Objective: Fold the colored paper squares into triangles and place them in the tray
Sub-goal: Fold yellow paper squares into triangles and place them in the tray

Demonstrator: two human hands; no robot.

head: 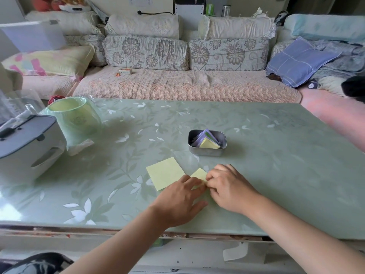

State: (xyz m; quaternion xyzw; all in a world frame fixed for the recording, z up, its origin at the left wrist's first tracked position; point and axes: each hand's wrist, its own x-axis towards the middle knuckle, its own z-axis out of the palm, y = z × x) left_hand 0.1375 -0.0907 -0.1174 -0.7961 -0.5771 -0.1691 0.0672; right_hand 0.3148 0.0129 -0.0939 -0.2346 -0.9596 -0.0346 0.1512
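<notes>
One wide camera, worn on the head, looks forward and down across the worktop (276,175), close above the left hand (178,198) and right hand (229,186), facing the sofa (177,86) beyond.

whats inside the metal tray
The tray holds folded paper: a yellow triangle in front and purple triangles stacked behind it, one with a green edge. How many more lie underneath is hidden.

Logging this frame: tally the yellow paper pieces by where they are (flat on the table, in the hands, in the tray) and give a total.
Flat yellow square on the table: 1
Yellow paper held between the left hand and right hand: 1
Folded yellow triangle in the tray: 1
Total: 3 yellow pieces visible. The purple pieces in the tray overlap too much to count.
</notes>
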